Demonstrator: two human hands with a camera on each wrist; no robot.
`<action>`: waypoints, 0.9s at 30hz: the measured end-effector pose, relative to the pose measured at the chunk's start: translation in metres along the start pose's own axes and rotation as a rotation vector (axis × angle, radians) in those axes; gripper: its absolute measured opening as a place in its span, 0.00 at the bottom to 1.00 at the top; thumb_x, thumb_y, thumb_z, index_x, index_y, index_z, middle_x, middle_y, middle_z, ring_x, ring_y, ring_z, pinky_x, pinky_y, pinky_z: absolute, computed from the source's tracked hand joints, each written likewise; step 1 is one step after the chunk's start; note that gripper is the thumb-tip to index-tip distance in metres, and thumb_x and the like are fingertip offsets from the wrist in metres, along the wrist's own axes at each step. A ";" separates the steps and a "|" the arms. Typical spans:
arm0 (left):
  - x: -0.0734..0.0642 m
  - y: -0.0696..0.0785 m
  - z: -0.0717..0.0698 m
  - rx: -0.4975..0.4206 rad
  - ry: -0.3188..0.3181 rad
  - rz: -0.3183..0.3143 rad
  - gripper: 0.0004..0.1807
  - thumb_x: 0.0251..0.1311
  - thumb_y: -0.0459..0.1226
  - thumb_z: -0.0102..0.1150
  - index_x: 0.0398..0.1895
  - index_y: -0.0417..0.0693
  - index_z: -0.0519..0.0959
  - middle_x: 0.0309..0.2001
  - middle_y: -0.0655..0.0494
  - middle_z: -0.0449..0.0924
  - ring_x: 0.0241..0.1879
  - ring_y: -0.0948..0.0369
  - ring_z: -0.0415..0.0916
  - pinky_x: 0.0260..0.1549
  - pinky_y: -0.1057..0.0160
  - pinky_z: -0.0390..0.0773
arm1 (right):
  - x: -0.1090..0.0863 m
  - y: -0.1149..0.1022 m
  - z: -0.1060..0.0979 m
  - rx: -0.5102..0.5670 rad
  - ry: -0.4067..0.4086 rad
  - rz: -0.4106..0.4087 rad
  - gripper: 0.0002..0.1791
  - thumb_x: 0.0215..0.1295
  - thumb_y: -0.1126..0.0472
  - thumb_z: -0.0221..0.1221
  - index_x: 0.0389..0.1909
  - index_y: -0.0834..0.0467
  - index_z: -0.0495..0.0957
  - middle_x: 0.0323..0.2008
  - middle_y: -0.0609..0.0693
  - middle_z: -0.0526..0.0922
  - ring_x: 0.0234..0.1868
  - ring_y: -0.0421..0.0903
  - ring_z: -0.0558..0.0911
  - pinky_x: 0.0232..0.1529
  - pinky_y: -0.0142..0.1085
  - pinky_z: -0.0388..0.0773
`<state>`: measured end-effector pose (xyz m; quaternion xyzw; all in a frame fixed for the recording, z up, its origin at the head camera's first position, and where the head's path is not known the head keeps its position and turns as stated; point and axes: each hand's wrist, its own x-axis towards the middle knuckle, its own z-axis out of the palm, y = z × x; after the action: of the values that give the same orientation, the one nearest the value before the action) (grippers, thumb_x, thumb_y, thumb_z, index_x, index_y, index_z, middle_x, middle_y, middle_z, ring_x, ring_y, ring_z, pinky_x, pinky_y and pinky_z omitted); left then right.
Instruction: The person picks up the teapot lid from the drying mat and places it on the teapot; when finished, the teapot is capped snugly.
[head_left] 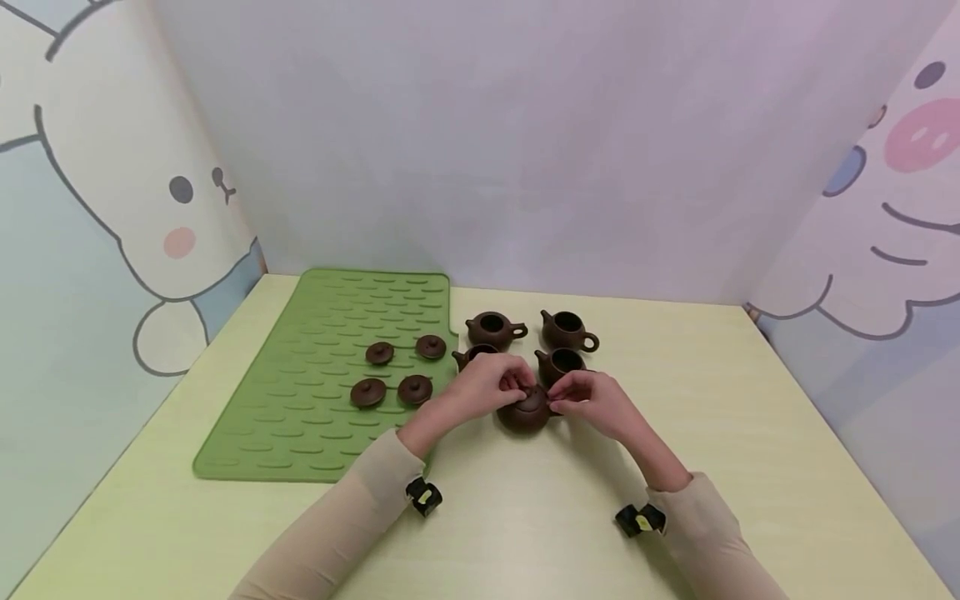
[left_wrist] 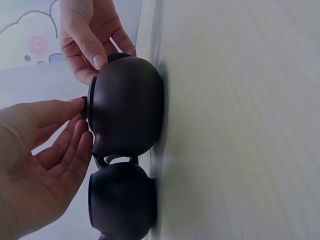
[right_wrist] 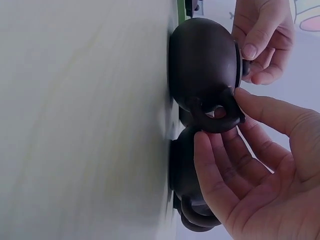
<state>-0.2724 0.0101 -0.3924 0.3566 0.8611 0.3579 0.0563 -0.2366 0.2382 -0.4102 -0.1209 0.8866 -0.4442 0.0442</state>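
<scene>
L hand (head_left: 480,387) had its thumb & fingertips pinched close on the knob (left_wrist: 83,107) of a dk brown lid (head_left: 532,401), which sat on the front teapot (head_left: 522,422); R hand (head_left: 597,404) had thumb & fingers curved partway in, w/ the handle (right_wrist: 215,123) of that pot held betw. them; the pot stood upright on the pale table (head_left: 510,533), approx. centre, just R of the green mat (head_left: 292,433), handle to the R; behind it were 4 more brown pots, tops uncovered, in 2 rows: near L pot (head_left: 467,359), partly hidden by the L hand, near R pot (head_left: 558,372), far L pot (head_left: 487,337), far R pot (head_left: 562,337); on the mat lay 4 lids, knobs up, 2 by 2: near L lid (head_left: 367,394), near R lid (head_left: 415,392), far L lid (head_left: 379,354), far R lid (head_left: 431,347); beige sleeves (head_left: 348,517) covered both forearms, w/ a black wrist device (head_left: 424,497) at each cuff.
</scene>
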 end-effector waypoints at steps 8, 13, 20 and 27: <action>-0.005 -0.005 -0.007 -0.020 0.033 0.009 0.08 0.61 0.30 0.65 0.42 0.48 0.84 0.40 0.56 0.86 0.38 0.63 0.82 0.38 0.73 0.80 | -0.001 0.000 -0.004 0.023 -0.011 -0.027 0.08 0.61 0.67 0.66 0.40 0.64 0.83 0.36 0.58 0.88 0.37 0.42 0.85 0.37 0.27 0.80; -0.008 -0.007 -0.012 -0.052 0.032 -0.009 0.07 0.62 0.30 0.65 0.43 0.45 0.84 0.41 0.53 0.86 0.38 0.62 0.82 0.38 0.72 0.81 | -0.002 0.000 -0.008 0.031 -0.005 -0.022 0.09 0.61 0.66 0.67 0.41 0.65 0.83 0.36 0.58 0.88 0.37 0.40 0.84 0.38 0.27 0.80; -0.015 -0.014 -0.020 -0.068 0.056 -0.043 0.09 0.62 0.30 0.65 0.46 0.41 0.83 0.42 0.51 0.85 0.38 0.62 0.81 0.37 0.71 0.80 | -0.002 0.002 -0.013 0.014 0.015 -0.031 0.11 0.61 0.64 0.67 0.42 0.65 0.83 0.37 0.57 0.88 0.36 0.37 0.83 0.39 0.27 0.79; -0.024 -0.023 -0.026 -0.073 0.084 -0.060 0.09 0.62 0.30 0.65 0.45 0.42 0.83 0.41 0.52 0.86 0.37 0.63 0.80 0.37 0.71 0.80 | -0.002 0.000 -0.017 0.015 0.019 -0.039 0.11 0.62 0.65 0.67 0.43 0.66 0.83 0.39 0.58 0.87 0.37 0.39 0.83 0.38 0.28 0.79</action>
<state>-0.2772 -0.0316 -0.3916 0.3130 0.8594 0.4019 0.0439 -0.2374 0.2521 -0.4001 -0.1334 0.8812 -0.4527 0.0279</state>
